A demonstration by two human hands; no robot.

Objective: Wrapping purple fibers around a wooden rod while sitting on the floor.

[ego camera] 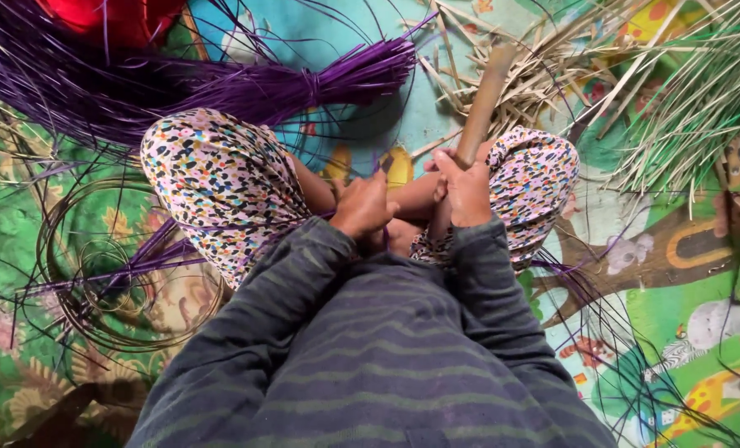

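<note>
— Where's the bamboo stick point(484, 98) from where you sit?

— Just right of centre in my frame. It slants from between the knees up toward the top edge, upper end over the pile of pale split strips point(544, 70). Its lower end runs into my right hand point(467, 192), so the grip sits at the very bottom of the stick and nearly all its length stands clear above the fist.

— How tight is that hand?

— Fingers wrapped fully round it, thumb up along the shaft. The left hand point(362, 206) is just beside, centre frame, curled into a fist; a purple strand point(384, 166) shows at its top edge, but I can't tell whether it's pinched.

— And around that?

— Speckled trouser knees either side. A tied purple fibre bundle point(304, 83) across the upper left, a wound coil of thin strips point(96, 265) at left, green-tinted strips point(702, 91) upper right, all on a cartoon-printed mat point(685, 315).
</note>
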